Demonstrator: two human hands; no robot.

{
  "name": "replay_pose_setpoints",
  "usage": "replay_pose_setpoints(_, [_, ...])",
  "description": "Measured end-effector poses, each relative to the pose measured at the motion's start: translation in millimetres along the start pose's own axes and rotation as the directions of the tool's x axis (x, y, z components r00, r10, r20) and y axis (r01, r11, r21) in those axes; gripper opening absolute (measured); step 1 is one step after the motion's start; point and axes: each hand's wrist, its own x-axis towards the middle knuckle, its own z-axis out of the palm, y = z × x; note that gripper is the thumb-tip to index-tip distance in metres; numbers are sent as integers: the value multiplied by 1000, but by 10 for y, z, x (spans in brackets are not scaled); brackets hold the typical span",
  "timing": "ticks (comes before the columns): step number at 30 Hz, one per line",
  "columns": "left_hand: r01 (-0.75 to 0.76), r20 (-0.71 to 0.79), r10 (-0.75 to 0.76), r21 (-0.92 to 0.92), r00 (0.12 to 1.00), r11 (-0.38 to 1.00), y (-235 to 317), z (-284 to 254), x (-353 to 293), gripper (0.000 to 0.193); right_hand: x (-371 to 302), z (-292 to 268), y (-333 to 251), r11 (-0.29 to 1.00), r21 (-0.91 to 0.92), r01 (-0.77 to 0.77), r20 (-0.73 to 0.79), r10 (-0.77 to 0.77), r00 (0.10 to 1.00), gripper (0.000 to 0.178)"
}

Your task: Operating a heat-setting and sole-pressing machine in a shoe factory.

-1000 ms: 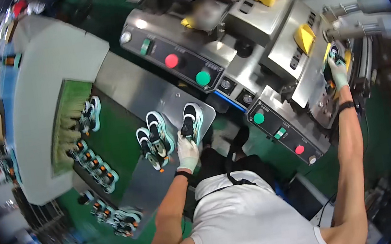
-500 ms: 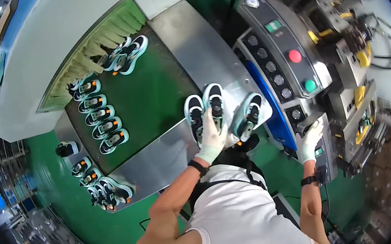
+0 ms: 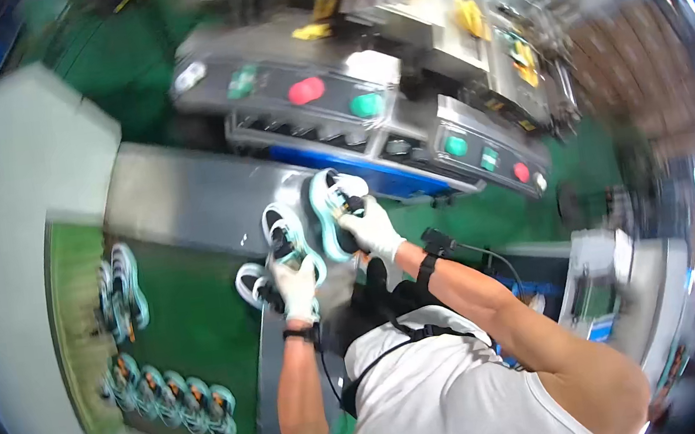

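My gloved left hand (image 3: pixel 297 289) is closed on the heel end of a black, white and mint sneaker (image 3: pixel 281 233) on the metal ledge. My gloved right hand (image 3: pixel 374 229) grips a second sneaker (image 3: pixel 326 224), its fingers at the shoe's opening and its sole edge turned to the left. A third sneaker (image 3: pixel 251 284) lies just left of my left hand, partly hidden by it. Motion blur softens the shoes' details.
A steel ledge (image 3: pixel 177 191) borders a green conveyor belt (image 3: pixel 191 299) carrying several sneakers (image 3: pixel 174 398). A curtained white machine (image 3: pixel 24 163) stands at left. Ahead are a control panel (image 3: pixel 268 82) with coloured buttons, a blue-edged front (image 3: pixel 359 171) and a second button box (image 3: pixel 489 154).
My view has swung to the right. My right hand has left the button box and taken hold of the sneaker on the right. My left hand still holds its sneaker.
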Motion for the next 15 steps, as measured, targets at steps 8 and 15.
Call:
replay_pose_setpoints(8, [-206,627,-63,347,776,915,1274,1532,-1096,40,-1264,-1874,767,843,536,-51,-251,217,943,69])
replay_pose_setpoints(15, [-411,957,-256,290,137,864,1384,3540,-2704,39,-3556,-3542,1757,638,646,419,-763,525,378,59])
